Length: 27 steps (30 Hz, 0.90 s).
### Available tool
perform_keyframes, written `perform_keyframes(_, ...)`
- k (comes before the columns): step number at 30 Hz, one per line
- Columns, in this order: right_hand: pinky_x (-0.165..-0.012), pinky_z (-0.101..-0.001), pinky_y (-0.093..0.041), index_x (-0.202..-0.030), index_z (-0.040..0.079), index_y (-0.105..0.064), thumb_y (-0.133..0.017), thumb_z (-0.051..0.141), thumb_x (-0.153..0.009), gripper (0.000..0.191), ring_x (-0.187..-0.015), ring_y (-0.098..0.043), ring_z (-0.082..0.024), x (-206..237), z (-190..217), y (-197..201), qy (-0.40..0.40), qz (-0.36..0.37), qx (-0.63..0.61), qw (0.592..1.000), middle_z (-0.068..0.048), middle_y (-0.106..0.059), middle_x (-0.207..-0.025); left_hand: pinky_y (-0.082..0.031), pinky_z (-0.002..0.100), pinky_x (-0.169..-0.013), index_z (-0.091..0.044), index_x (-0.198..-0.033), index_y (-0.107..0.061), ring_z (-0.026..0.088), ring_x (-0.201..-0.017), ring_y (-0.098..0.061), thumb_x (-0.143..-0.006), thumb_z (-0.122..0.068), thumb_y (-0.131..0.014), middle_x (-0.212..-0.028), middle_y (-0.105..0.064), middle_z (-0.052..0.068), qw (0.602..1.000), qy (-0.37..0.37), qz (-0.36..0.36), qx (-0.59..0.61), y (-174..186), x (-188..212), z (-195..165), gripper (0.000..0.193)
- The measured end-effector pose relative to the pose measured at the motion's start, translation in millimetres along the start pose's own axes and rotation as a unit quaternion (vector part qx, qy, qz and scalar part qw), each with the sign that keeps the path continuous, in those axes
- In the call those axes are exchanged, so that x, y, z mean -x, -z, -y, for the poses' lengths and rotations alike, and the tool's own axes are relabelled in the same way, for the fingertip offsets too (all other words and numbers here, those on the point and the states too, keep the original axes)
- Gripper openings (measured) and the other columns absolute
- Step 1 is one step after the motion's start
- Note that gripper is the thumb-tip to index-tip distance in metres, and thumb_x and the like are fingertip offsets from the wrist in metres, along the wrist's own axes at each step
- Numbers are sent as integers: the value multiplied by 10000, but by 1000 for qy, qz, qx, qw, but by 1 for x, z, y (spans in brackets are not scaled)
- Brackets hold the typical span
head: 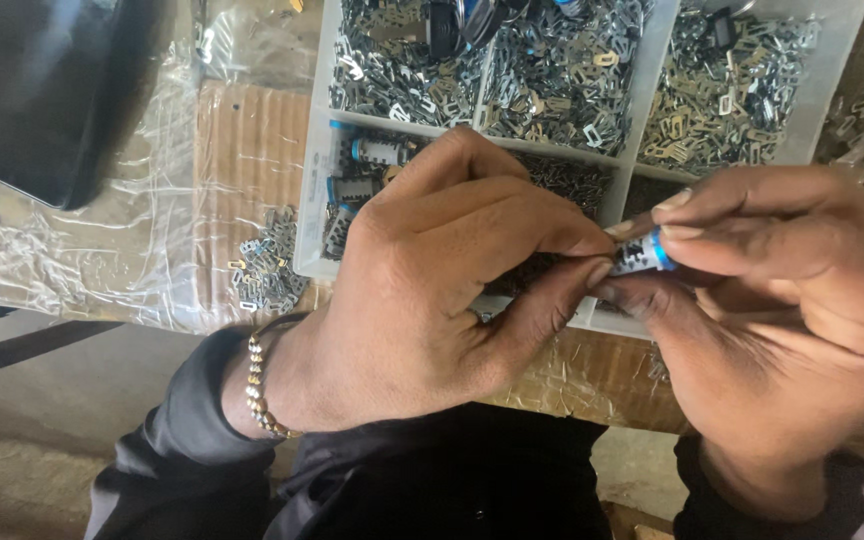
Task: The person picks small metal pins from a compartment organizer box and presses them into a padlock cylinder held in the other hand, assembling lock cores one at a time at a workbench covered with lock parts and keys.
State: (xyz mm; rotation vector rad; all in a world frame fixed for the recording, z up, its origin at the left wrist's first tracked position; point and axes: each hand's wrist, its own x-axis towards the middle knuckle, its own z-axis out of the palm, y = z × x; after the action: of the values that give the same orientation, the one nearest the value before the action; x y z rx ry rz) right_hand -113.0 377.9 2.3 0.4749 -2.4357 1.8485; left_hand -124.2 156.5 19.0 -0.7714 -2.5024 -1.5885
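While both hands pinch the small blue-banded cylinder (pixel 642 252) just above the divided tray (pixel 317 150), left hand (pixel 432 290) and right hand (pixel 782 320) gripping opposite ends, a slip could drop it among the metal clips (pixel 562 80).

A black case (pixel 42 90) lies on crinkled clear plastic sheet (pixel 72 250) beside brown cardboard (pixel 247 150).

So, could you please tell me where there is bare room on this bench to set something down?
The clear plastic sheet between the black case and cardboard lies bare. The compartment tray is packed with metal clips; loose clips crowd its left side.
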Motion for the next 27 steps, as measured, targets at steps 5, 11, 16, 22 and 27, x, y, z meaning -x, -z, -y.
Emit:
perform_keyframes(5,-778,-281,-656,-946,-74,-621,-816,-89,-800,244,-887,-745,-238,-7,1,3,75,31,87,993,-255,-653,-1057,-541,326,-817,-48,-1011,-721,219,-930,-652,-894,-53,-849,-964,-738,44,1000,-6,24,2,6,-6,0,174)
perform_keyframes(11,-695,-227,-636,-937,-75,-657,-844,-57,-778,246,-859,-745,-225,-5,-1,8,93,37,102,990,-246,-670,-1050,-548,338,-831,-34,-1036,-705,238,-958,-641,-908,-53,-853,-992,-730,64,998,-36,25,-46,4,1,3,197)
perform_keyframes(16,-680,-236,-607,-957,-58,-692,-845,-47,-789,228,-827,-745,-205,-11,2,7,84,57,125,987,-237,-697,-1082,-538,339,-795,-52,-981,-722,188,-925,-641,-893,-108,-869,-966,-739,34,998,-30,37,-27,3,-3,4,181)
perform_keyframes(22,-823,-251,-673,-1218,-56,-612,-769,-99,-904,353,-991,-763,-201,-11,10,-5,-35,-48,-61,996,-211,-682,-1204,-472,353,-757,-44,-972,-756,244,-861,-568,-886,-133,-863,-969,-729,62,966,-83,3,-246,0,-16,0,164)
perform_keyframes(27,-927,-261,-671,-1276,-59,-588,-774,-113,-960,371,-1076,-737,-200,9,4,-2,-55,-61,-35,996,-209,-638,-1309,-480,386,-773,-28,-937,-754,271,-828,-576,-937,-120,-856,-926,-734,79,982,-25,28,-186,0,-8,-1,138)
